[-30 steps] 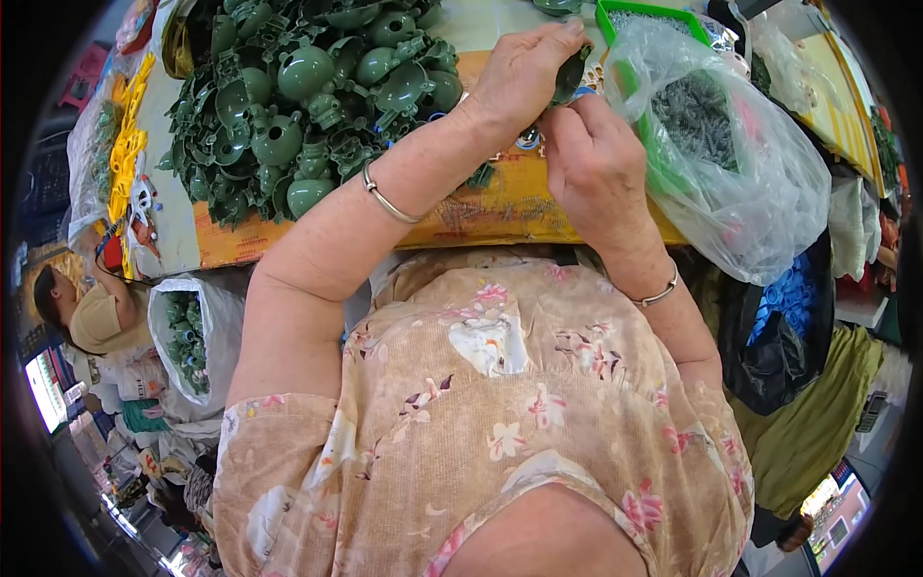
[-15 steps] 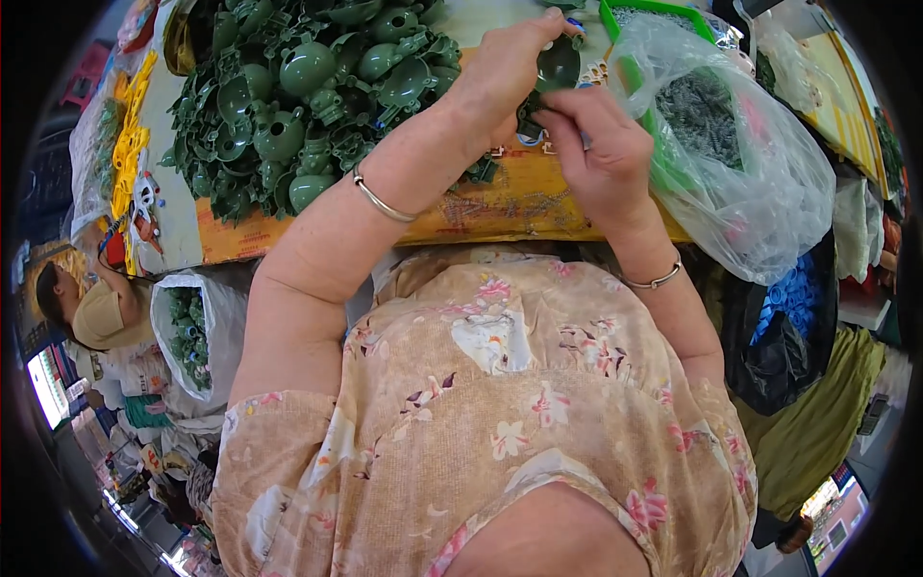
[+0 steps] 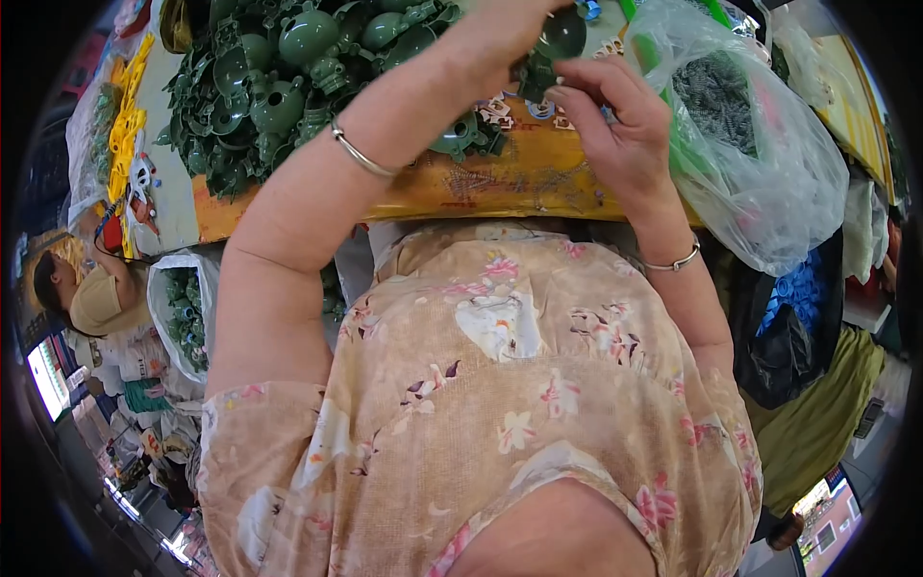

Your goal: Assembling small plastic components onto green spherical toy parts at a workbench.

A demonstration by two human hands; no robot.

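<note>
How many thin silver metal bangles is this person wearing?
2: one thin silver metal bangle on the left forearm, one on the right wrist. None else shows.

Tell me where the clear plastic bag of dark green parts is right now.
In the head view, the clear plastic bag sits at the upper right, hanging over the table edge, just right of the right hand.
</note>
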